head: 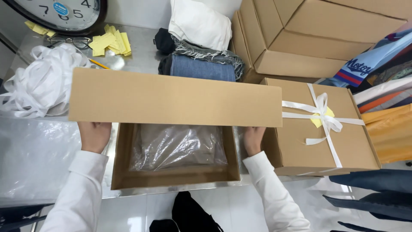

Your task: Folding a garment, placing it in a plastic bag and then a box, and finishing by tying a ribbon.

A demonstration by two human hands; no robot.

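A brown cardboard box [174, 178] lies open on the metal table in front of me. Its long lid flap [171, 96] is raised toward me and hides the far part of the box. Inside lies a folded garment in a clear plastic bag [178, 146]. My left hand [94, 135] grips the flap's lower left edge. On the opposite side, my right hand [253, 138] holds the lower right edge, beside the box's right wall. Both sleeves are white.
A closed cardboard box tied with white ribbon [322, 124] stands right of the open box. Flat cartons [300, 38] and folded jeans [201, 64] lie behind. White ribbon heap [40, 81], yellow notes [111, 43], glasses and a clock sit at left. Clothes pile at right.
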